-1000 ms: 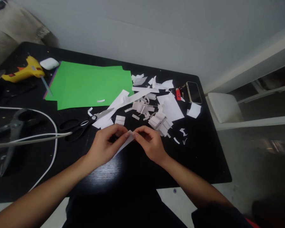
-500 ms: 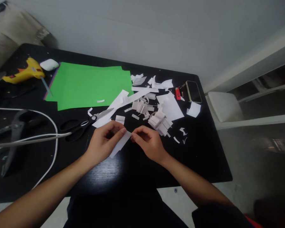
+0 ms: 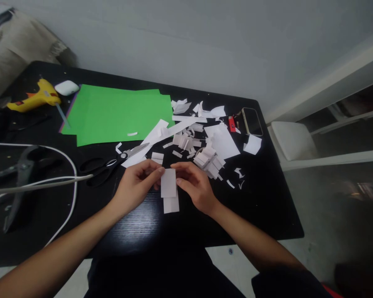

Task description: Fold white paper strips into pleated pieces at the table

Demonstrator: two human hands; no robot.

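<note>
A small white rectangular piece of paper (image 3: 168, 183) is held up between my two hands. My left hand (image 3: 139, 182) pinches its upper left edge, the thumb in front and the fingers curled behind. My right hand (image 3: 195, 186) is closed at its right edge, with the thumb beside the paper. A second white paper piece (image 3: 171, 205) shows below the first, partly covered by it; whether they are joined I cannot tell. Just beyond my hands lie a small folded paper piece (image 3: 157, 157) and a pile of folded paper pieces (image 3: 209, 159).
Black-handled scissors (image 3: 112, 163) lie left of my hands, near white cables (image 3: 71, 179) and pliers (image 3: 23, 178). Green sheets (image 3: 124, 116) and a yellow glue gun (image 3: 39, 97) are farther back. A red lighter (image 3: 231, 123) and phone (image 3: 252, 121) lie at the right.
The paper has turned from slanted to upright and now faces me, with a second piece showing beneath. My right hand has shifted from its corner to its right side.
</note>
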